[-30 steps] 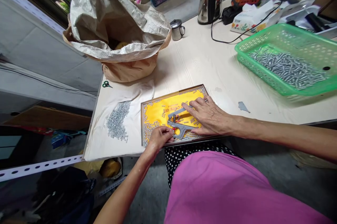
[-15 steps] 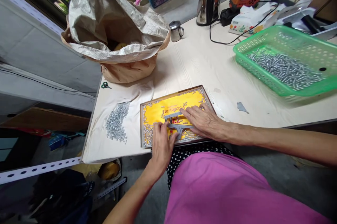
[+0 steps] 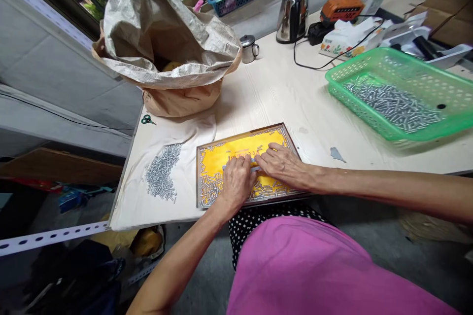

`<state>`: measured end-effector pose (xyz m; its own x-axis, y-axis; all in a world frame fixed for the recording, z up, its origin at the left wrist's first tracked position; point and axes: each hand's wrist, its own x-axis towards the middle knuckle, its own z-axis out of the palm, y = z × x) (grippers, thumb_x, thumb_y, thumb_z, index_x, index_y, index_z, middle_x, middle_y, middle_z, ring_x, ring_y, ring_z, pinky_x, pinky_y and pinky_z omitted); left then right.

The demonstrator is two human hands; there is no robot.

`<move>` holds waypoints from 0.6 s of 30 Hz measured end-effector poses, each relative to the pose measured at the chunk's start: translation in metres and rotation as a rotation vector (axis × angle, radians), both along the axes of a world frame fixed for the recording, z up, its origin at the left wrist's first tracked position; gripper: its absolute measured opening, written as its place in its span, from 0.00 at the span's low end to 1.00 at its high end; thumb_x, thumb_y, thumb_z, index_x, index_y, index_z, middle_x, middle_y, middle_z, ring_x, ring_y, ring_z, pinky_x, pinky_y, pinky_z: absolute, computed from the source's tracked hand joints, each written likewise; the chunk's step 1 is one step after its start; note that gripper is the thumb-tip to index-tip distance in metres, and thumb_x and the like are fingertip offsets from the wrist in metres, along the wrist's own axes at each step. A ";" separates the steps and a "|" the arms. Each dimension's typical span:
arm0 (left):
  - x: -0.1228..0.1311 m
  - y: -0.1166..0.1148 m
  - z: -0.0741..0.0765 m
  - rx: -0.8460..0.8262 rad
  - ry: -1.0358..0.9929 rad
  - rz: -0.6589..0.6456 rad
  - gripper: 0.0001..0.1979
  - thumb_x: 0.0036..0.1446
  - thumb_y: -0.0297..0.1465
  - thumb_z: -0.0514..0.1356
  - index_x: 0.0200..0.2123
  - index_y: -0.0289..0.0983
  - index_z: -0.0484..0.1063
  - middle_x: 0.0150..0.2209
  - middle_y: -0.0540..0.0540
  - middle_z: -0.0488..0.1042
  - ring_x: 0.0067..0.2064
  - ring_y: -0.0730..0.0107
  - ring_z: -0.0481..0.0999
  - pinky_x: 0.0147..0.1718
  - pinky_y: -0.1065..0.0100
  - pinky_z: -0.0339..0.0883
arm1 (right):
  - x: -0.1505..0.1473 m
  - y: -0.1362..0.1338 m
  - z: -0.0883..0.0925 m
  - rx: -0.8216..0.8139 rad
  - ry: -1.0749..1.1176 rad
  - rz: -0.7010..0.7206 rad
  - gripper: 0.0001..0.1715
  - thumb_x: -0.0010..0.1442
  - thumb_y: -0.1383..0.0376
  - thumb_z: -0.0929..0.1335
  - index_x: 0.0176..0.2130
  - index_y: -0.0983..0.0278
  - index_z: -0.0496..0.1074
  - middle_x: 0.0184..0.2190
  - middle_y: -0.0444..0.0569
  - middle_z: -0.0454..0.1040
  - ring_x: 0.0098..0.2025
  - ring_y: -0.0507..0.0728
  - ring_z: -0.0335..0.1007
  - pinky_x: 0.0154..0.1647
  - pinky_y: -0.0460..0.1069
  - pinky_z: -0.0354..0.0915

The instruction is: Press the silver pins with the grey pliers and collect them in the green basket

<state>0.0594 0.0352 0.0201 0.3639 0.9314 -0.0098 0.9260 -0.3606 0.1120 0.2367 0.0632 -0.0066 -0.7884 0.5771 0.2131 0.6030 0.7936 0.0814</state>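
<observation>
My left hand (image 3: pixel 237 179) and my right hand (image 3: pixel 281 163) are side by side over a shallow framed tray (image 3: pixel 198 177) with a yellow bottom. Both have their fingers curled over a grey two-bar tool (image 3: pixel 255 169), pressing on it. Most of the tool is hidden under the hands; only short bits of it show between and beside them. Many small metal pins (image 3: pixel 211 188) lie in the tray, thickest along its near and left sides. To the left, a heap of similar pins (image 3: pixel 161 173) rests on a white cloth (image 3: pixel 129 201).
A green basket (image 3: pixel 388 132) of metal pins stands at the right. Behind the tray is a large open woven sack (image 3: pixel 185 95). Green-handled scissors (image 3: pixel 148 119), a lidded metal mug (image 3: pixel 248 51), a steel kettle (image 3: pixel 293 12) and an orange battery pack (image 3: pixel 342 8) are also on the table.
My left hand has moved up and over the grey tool, its fingers now curled on top. My right fingers have bent too. The tool, largely visible before, is now mostly covered.
</observation>
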 end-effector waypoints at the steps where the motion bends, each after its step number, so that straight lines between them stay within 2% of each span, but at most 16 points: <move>1: 0.001 0.002 0.001 -0.021 0.005 -0.005 0.13 0.59 0.28 0.59 0.49 0.35 0.70 0.45 0.37 0.77 0.47 0.54 0.74 0.48 0.56 0.69 | 0.002 0.003 0.000 -0.013 -0.015 0.028 0.17 0.62 0.79 0.57 0.38 0.66 0.69 0.31 0.49 0.74 0.33 0.56 0.65 0.46 0.54 0.56; 4: 0.003 0.007 0.003 -0.065 -0.002 -0.019 0.10 0.59 0.27 0.59 0.45 0.36 0.72 0.43 0.38 0.78 0.46 0.55 0.75 0.48 0.57 0.70 | 0.007 0.008 -0.001 -0.040 -0.021 0.053 0.17 0.62 0.79 0.56 0.35 0.65 0.68 0.28 0.48 0.72 0.29 0.54 0.61 0.40 0.52 0.54; 6: 0.004 0.008 0.002 -0.051 -0.040 -0.021 0.15 0.59 0.27 0.60 0.50 0.35 0.70 0.47 0.36 0.77 0.49 0.54 0.75 0.50 0.54 0.70 | 0.012 0.009 -0.001 -0.057 0.048 0.031 0.14 0.65 0.74 0.57 0.36 0.65 0.68 0.29 0.49 0.72 0.30 0.55 0.62 0.39 0.52 0.54; 8: 0.004 0.006 0.002 0.004 -0.081 -0.047 0.24 0.59 0.28 0.60 0.58 0.33 0.64 0.54 0.33 0.73 0.56 0.51 0.72 0.55 0.50 0.67 | 0.018 0.009 0.003 -0.081 0.178 0.013 0.12 0.68 0.63 0.59 0.41 0.66 0.68 0.33 0.52 0.72 0.35 0.58 0.63 0.39 0.53 0.56; 10: 0.004 0.002 0.004 0.081 -0.084 -0.109 0.26 0.60 0.28 0.58 0.62 0.34 0.60 0.61 0.33 0.67 0.63 0.50 0.65 0.60 0.47 0.62 | 0.025 0.010 0.008 -0.097 0.301 0.017 0.21 0.66 0.52 0.61 0.46 0.67 0.68 0.37 0.55 0.72 0.39 0.61 0.64 0.40 0.54 0.58; 13: 0.004 -0.003 0.008 0.186 0.009 -0.246 0.20 0.65 0.26 0.50 0.59 0.37 0.66 0.66 0.38 0.61 0.70 0.51 0.53 0.63 0.44 0.57 | 0.040 0.018 0.014 -0.036 0.342 -0.002 0.30 0.65 0.45 0.61 0.49 0.67 0.67 0.39 0.58 0.73 0.41 0.64 0.65 0.41 0.56 0.58; 15: 0.004 -0.002 0.014 0.232 0.085 -0.349 0.18 0.66 0.26 0.47 0.54 0.39 0.71 0.67 0.42 0.61 0.71 0.51 0.48 0.63 0.42 0.56 | 0.052 0.030 0.013 -0.007 0.349 -0.024 0.26 0.66 0.46 0.61 0.48 0.65 0.68 0.37 0.58 0.73 0.40 0.63 0.66 0.41 0.56 0.58; 17: 0.006 0.000 0.021 0.249 0.146 -0.474 0.17 0.66 0.26 0.47 0.49 0.39 0.74 0.66 0.44 0.62 0.71 0.52 0.48 0.63 0.42 0.58 | 0.066 0.045 0.008 0.024 0.399 -0.029 0.19 0.69 0.51 0.58 0.39 0.60 0.69 0.30 0.54 0.71 0.33 0.60 0.64 0.37 0.55 0.57; 18: 0.007 0.001 0.025 0.253 0.175 -0.537 0.17 0.66 0.26 0.48 0.48 0.40 0.75 0.65 0.45 0.63 0.71 0.53 0.50 0.62 0.43 0.59 | 0.072 0.052 0.005 0.007 0.384 -0.009 0.20 0.69 0.52 0.56 0.37 0.60 0.69 0.28 0.52 0.70 0.31 0.60 0.63 0.37 0.55 0.56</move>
